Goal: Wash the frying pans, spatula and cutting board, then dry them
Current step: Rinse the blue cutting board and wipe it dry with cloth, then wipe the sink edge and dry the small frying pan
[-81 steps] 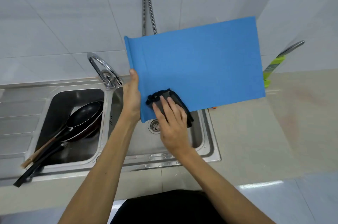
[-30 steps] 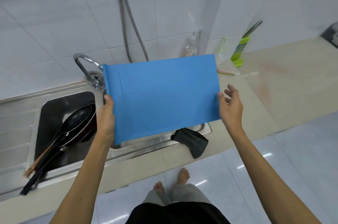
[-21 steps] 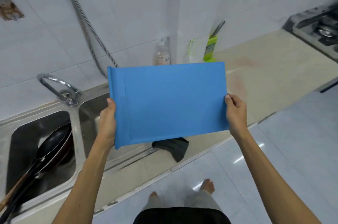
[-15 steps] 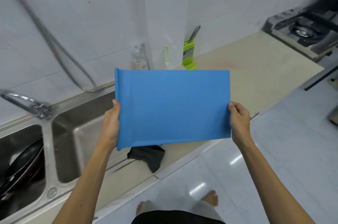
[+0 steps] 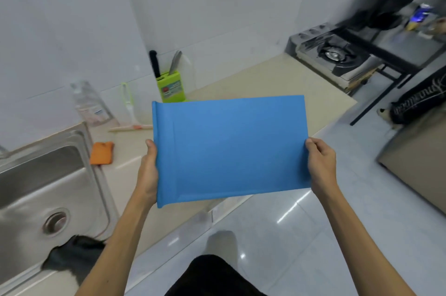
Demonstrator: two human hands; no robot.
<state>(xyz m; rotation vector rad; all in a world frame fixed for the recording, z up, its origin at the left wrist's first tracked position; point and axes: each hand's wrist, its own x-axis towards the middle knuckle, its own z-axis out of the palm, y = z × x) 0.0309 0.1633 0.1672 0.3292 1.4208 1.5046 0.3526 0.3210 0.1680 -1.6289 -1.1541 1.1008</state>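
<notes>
Now, centre frame: the board (image 5: 231, 148) is held face toward you between your hands, over the counter's (image 5: 277, 78) front edge. Your left hand (image 5: 149, 175) curls round its lipped short edge; your right hand (image 5: 322, 167) pinches the opposite edge. Lower it flat onto the counter, well in from the edge and away from the sink (image 5: 36, 175) at left, releasing only once it rests.

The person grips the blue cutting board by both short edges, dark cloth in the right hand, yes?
Not quite: the head view shows the dark cloth lying at the front edge of the sink. The right hand and left hand grip only the blue cutting board, by its short edges.
</notes>
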